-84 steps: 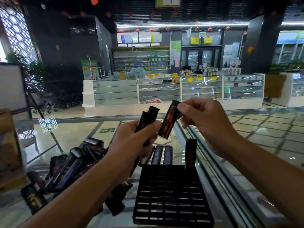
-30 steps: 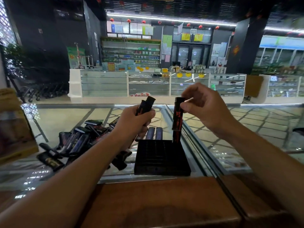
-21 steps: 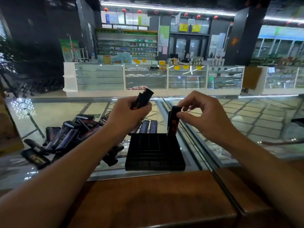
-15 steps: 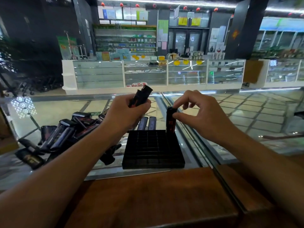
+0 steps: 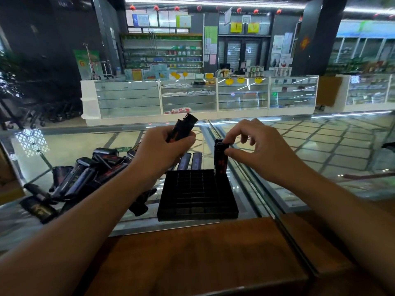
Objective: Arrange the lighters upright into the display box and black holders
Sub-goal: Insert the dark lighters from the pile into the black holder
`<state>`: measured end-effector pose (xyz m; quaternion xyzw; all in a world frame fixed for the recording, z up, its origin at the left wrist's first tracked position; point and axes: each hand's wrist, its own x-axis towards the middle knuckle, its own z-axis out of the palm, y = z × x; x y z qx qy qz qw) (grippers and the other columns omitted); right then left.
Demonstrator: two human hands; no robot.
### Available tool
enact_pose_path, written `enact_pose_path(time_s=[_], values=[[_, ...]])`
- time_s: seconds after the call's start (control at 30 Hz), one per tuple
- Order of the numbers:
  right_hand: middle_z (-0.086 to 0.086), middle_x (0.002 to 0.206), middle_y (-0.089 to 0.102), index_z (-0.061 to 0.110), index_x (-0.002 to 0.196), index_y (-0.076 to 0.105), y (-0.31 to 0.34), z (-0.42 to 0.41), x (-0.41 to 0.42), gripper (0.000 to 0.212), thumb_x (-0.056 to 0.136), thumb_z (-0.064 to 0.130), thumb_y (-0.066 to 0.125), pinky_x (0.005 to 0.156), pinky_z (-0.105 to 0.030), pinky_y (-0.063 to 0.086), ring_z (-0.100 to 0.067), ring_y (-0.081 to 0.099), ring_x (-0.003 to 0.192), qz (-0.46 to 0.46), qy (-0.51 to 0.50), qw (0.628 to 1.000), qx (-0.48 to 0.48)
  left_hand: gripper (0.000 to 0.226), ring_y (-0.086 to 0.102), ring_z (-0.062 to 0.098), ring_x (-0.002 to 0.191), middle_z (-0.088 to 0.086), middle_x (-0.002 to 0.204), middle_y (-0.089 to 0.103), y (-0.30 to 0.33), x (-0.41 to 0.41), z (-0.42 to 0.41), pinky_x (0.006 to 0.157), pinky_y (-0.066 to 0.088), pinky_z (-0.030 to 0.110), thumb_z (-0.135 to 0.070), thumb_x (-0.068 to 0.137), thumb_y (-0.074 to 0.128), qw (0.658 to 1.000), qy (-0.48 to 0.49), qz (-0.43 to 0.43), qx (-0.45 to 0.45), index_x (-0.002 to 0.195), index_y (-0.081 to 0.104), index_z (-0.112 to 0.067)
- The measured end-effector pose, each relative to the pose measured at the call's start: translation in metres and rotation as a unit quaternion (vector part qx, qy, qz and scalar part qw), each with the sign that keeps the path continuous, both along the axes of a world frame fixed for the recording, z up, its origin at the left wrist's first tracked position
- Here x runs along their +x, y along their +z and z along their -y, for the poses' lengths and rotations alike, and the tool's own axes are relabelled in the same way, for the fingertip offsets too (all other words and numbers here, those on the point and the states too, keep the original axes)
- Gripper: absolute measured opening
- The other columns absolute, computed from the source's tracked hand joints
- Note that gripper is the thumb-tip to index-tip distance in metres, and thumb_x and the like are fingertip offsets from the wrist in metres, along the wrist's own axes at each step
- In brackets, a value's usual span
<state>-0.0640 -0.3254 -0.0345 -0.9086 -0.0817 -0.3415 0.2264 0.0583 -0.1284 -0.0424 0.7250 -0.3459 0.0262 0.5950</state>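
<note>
A black grid holder (image 5: 197, 196) sits on the glass counter in front of me. My right hand (image 5: 254, 150) pinches the top of a black and red lighter (image 5: 220, 161) standing upright in the holder's far right corner, beside another upright one. Two dark lighters (image 5: 190, 160) stand in the far row to its left. My left hand (image 5: 164, 150) grips one or two black lighters (image 5: 183, 128), tilted, above the holder's left side. A pile of loose lighters (image 5: 81, 178) lies to the left.
A wooden counter ledge (image 5: 192, 257) runs along the near edge. A metal seam (image 5: 252, 184) between glass panels passes just right of the holder. A cardboard box (image 5: 8, 180) stands at the far left. Shop display cabinets (image 5: 192, 97) stand far behind.
My right hand has lowered the black and red lighter from mid-air down into the holder's far right corner slot. My left hand has kept its lighters raised.
</note>
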Motion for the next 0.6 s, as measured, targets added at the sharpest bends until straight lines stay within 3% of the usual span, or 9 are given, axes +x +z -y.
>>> enact_pose_path(time_s=[0.1, 0.27, 0.4, 0.5, 0.6], values=[[0.018, 0.083, 0.055, 0.031, 0.095, 0.064, -0.001, -0.002, 0.002, 0.015, 0.085, 0.025, 0.073, 0.067, -0.006, 0.029, 0.008, 0.045, 0.082, 0.006, -0.009, 1.0, 0.0, 0.016, 0.041, 0.009, 0.046, -0.003, 0.053, 0.049, 0.001, -0.003, 0.001, 0.046, 0.038, 0.017, -0.022, 0.09, 0.071, 1.0, 0.017, 0.008, -0.005, 0.085, 0.071, -0.008], [0.015, 0.078, 0.057, 0.036, 0.095, 0.064, -0.002, -0.001, 0.002, 0.016, 0.085, 0.027, 0.072, 0.061, -0.009, 0.03, -0.001, 0.047, 0.076, -0.015, -0.011, 0.999, 0.026, 0.021, 0.039, 0.005, 0.04, -0.009, 0.045, 0.048, 0.002, -0.008, 0.002, 0.042, 0.035, 0.014, -0.022, 0.091, 0.07, 1.0, 0.016, 0.0, 0.005, 0.085, 0.069, -0.003], [0.018, 0.079, 0.059, 0.031, 0.102, 0.066, 0.002, 0.001, 0.002, 0.019, 0.089, 0.017, 0.067, 0.062, -0.011, 0.036, -0.006, 0.044, 0.067, 0.015, -0.005, 0.994, 0.11, 0.003, 0.041, 0.002, 0.042, -0.012, 0.05, 0.05, 0.002, -0.01, 0.003, 0.044, 0.036, 0.013, -0.013, 0.091, 0.068, 1.0, -0.017, -0.023, -0.013, 0.091, 0.072, -0.012], [0.015, 0.075, 0.06, 0.027, 0.105, 0.068, 0.015, -0.004, 0.01, 0.019, 0.091, 0.015, 0.065, 0.064, -0.026, 0.045, -0.026, 0.051, 0.068, 0.029, -0.009, 0.985, 0.169, 0.007, 0.042, 0.001, 0.042, -0.012, 0.051, 0.052, 0.006, -0.012, 0.003, 0.044, 0.037, 0.012, -0.01, 0.092, 0.067, 0.998, -0.029, -0.04, -0.025, 0.096, 0.071, -0.015], [0.017, 0.078, 0.064, 0.028, 0.103, 0.07, 0.035, -0.012, 0.02, 0.014, 0.092, 0.02, 0.067, 0.067, -0.016, 0.045, -0.015, 0.059, 0.076, 0.003, 0.003, 0.989, 0.147, 0.007, 0.039, 0.004, 0.041, -0.006, 0.054, 0.05, 0.012, -0.015, 0.003, 0.042, 0.035, 0.014, -0.01, 0.093, 0.065, 0.995, -0.045, -0.069, -0.05, 0.096, 0.071, -0.013]])
